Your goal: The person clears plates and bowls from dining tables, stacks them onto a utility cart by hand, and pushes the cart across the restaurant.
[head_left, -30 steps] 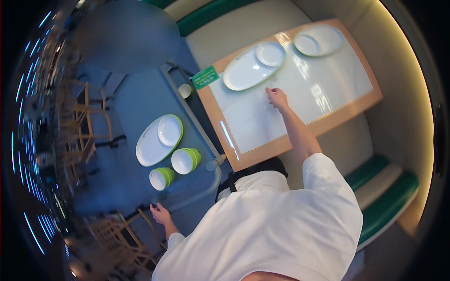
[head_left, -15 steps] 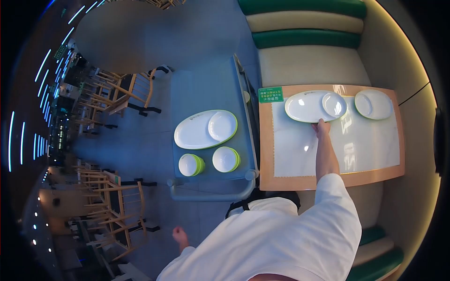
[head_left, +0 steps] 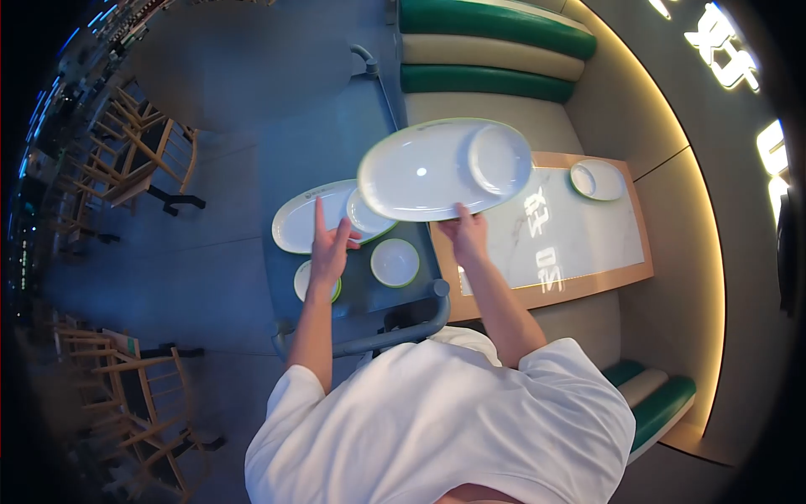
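Note:
My right hand grips the near edge of a large white oval divided plate with a green rim, held in the air between the cart and the table. My left hand reaches over the cart with its fingers apart, holding nothing. Beneath it, another oval divided plate lies on the grey cart, partly covered by the held plate and my hand. Two round green-and-white bowls stand nearer me: one bowl in plain sight, the other bowl partly behind my left wrist.
A smaller divided plate rests at the far right of the marble-topped table. Green and beige bench seats flank the table, beside a lit wall. Wooden chairs stand to the left. The cart's handle curves near my waist.
My right hand has lifted the large divided plate off the table and brought it left toward the cart. My left hand has risen from my side to above the cart. The view has shifted.

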### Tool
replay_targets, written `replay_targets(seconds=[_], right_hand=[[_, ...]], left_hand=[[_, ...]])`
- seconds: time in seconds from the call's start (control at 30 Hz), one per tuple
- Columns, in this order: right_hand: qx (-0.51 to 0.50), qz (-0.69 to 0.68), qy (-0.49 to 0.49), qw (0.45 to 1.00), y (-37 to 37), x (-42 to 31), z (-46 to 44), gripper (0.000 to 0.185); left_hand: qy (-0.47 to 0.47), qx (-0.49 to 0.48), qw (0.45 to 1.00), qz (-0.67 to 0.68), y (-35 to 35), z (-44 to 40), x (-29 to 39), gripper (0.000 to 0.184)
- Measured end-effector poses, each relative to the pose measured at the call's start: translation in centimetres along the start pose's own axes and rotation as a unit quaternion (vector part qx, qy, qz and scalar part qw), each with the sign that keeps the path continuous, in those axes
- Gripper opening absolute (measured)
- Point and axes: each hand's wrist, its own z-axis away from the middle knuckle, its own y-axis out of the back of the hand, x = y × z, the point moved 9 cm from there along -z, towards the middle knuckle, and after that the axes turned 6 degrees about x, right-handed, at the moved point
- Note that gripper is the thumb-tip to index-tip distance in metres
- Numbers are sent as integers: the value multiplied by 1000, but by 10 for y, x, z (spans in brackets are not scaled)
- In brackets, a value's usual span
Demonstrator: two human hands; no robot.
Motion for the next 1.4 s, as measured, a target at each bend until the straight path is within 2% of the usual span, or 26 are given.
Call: replay_targets(seconds=[0.07,0.1,0.13,0.17,0.2,0.27,0.33,0.37,0.4,0.47,0.63,0.7,0.83,0.9,1.13,1.2,1.23,1.27,1.3,1.37,1.4], right_hand=[[-39,9,-20,999,-40,24,30,37],[-49,9,-41,998,-58,32,50,37],[-62,7,-62,996,-73,38,63,36],[-61,8,-57,996,-78,42,64,36],[-95,65,-82,990,-87,56,66,38],[-130,129,-114,977,-90,72,78,40],[-328,262,-129,898,-112,75,106,43],[-374,293,-83,876,-115,67,118,44],[-380,296,-86,872,-110,65,124,44],[-403,343,-37,848,-101,57,132,41],[-359,374,-17,855,-46,58,122,37],[-305,373,-17,876,-22,55,117,35],[-258,338,11,905,7,38,111,33],[-210,321,20,923,30,36,101,31],[-151,291,37,944,85,33,91,29],[-139,287,36,947,96,30,88,29],[-132,289,37,948,100,31,87,29],[-123,279,38,952,105,34,85,29],[-124,269,48,954,109,35,81,29],[-98,252,72,960,128,31,73,30],[-97,253,71,960,132,31,71,30]], left_hand=[[77,2,993,86,-22,-1,4,64],[89,69,991,68,-14,-7,-19,47],[86,63,992,72,-8,-6,-22,47],[76,111,988,70,13,-3,-25,40],[68,160,982,66,37,-1,-30,35],[78,171,979,73,73,-5,-50,35],[86,192,974,85,114,-12,-68,36],[116,195,970,87,133,-16,-81,37],[145,198,965,89,151,-20,-93,38],[147,203,964,87,179,-28,-113,38],[157,164,971,75,194,-44,-180,37],[202,153,965,67,186,-44,-196,37],[199,168,964,48,181,-47,-207,36],[232,173,957,35,183,-50,-218,35],[245,118,962,-18,175,-81,-228,28],[242,103,955,-137,185,-89,-230,31],[238,97,955,-146,192,-96,-257,31],[83,184,926,-318,214,-110,-270,36],[-85,259,843,-463,214,-112,-256,41],[53,197,909,-363,197,-100,-227,48],[74,196,888,-409,187,-90,-203,45]])
